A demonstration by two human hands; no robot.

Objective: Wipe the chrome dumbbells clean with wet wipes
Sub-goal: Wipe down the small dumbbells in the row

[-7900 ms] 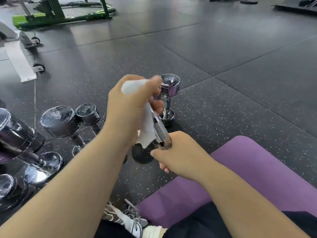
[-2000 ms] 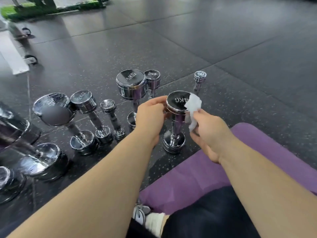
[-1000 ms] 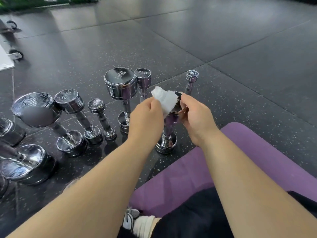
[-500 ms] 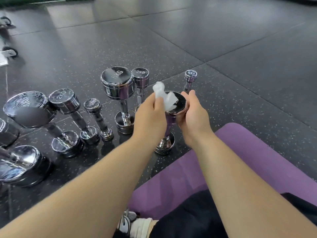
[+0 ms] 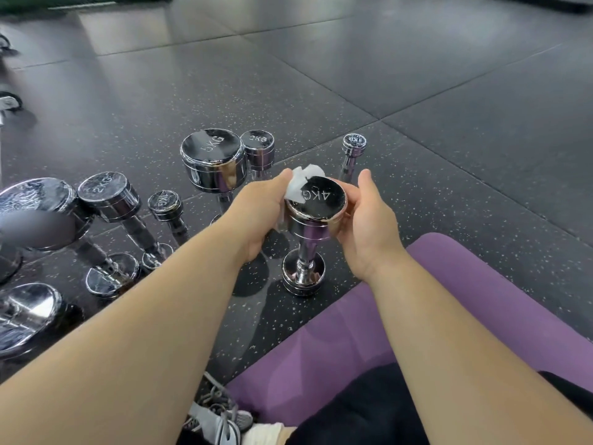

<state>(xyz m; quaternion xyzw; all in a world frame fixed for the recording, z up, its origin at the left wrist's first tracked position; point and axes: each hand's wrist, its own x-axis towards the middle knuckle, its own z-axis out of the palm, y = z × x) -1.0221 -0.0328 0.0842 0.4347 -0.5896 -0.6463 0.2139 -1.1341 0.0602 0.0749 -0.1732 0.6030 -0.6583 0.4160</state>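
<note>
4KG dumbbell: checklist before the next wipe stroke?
1. 4KG dumbbell upright, lower head on the floor: ok.
2. Right hand cups the top head to steady it: ok.
3. Left hand holds the wet wipe against the head's left rim: ok.
4. 5KG dumbbell stands apart, behind and to the left: ok.
5. Top face clean: cannot tell, reflections mask it.
6. Wipe damp enough: cannot tell.
</note>
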